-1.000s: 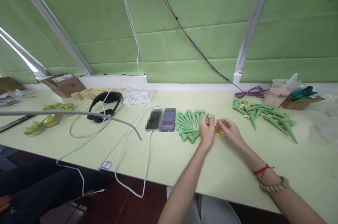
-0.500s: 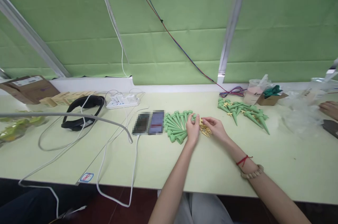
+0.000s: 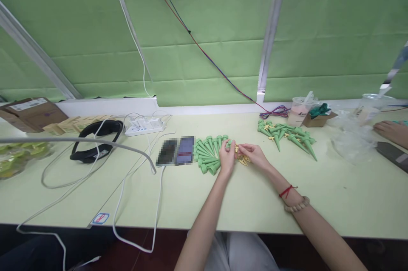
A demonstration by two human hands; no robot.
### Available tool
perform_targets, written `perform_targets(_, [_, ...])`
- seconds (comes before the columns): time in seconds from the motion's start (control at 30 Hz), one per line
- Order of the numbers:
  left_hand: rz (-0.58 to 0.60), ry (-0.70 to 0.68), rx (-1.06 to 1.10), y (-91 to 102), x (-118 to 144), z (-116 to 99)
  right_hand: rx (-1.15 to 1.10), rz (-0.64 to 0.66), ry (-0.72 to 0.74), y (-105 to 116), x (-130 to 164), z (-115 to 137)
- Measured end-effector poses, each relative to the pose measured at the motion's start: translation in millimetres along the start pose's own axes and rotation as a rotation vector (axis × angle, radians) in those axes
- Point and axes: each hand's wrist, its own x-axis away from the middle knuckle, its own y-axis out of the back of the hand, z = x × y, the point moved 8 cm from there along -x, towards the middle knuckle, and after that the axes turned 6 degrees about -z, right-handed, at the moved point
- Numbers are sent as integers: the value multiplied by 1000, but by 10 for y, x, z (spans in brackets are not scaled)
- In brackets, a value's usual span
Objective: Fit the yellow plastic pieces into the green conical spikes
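- A green cone (image 3: 229,144) is in front of me, just over the table (image 3: 270,203), mostly hidden by my fingers.
- My left hand (image 3: 227,158) is curled around that cone.
- My right hand (image 3: 256,155) pinches a little yellow piece (image 3: 236,149) between thumb and finger, right beside the cone.
- More small yellow bits (image 3: 244,161) lie in a heap on the table, just under my hands.
- Next to my left hand, lots of green cones lie spread out like a fan (image 3: 205,153).
- Past my right hand is a messy pile of green cones (image 3: 283,132), with some yellow bits in it.
- Left of the fan are two flat, blurry things (image 3: 185,150), side by side.
- Farther left sit a black headset (image 3: 97,141) and a white power strip (image 3: 145,126), with wires around them.
- Behind the messy pile stands a cup (image 3: 298,111), by a small box (image 3: 318,121) with something dark green on it.
- Far to the right, another person's hand (image 3: 391,131) rests near a crinkly clear bag (image 3: 349,141).
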Motion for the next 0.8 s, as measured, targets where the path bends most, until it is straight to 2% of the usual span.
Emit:
perform_targets(0.23, [6, -11, -6, 5, 25, -46, -13, -16, -13, 25, -10, -14])
perform_targets(0.4, [14, -13, -2, -8, 48, -61, 31, 23, 47, 11, -12, 8])
perform_targets(0.6, [8, 2, 6, -11, 45, -52, 49, 13, 1, 34, -15, -75])
perform_targets(0.8, [-13, 16, -5, 8, 22, -22, 141, -34, 119, 64, 0, 31])
